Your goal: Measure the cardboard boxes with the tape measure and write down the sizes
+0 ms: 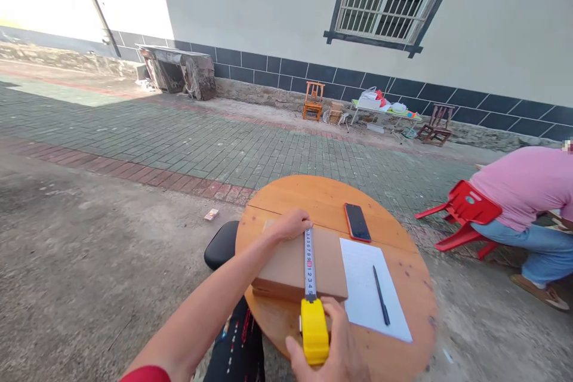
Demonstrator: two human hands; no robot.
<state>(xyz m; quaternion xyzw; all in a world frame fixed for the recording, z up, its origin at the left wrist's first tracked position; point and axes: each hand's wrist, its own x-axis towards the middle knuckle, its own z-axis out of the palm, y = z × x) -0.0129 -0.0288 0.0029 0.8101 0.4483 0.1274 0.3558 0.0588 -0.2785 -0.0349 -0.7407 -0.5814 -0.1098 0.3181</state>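
Observation:
A brown cardboard box lies on a round wooden table. A white measuring tape blade is stretched across the box's top from far edge to near edge. My left hand rests on the far edge of the box, fingers curled, pinning the tape's end there. My right hand grips the yellow tape measure case at the near edge of the box.
A white sheet of paper with a black pen lies right of the box; a red-cased phone lies beyond it. A black stool stands left of the table. A person in pink sits by a red chair at right.

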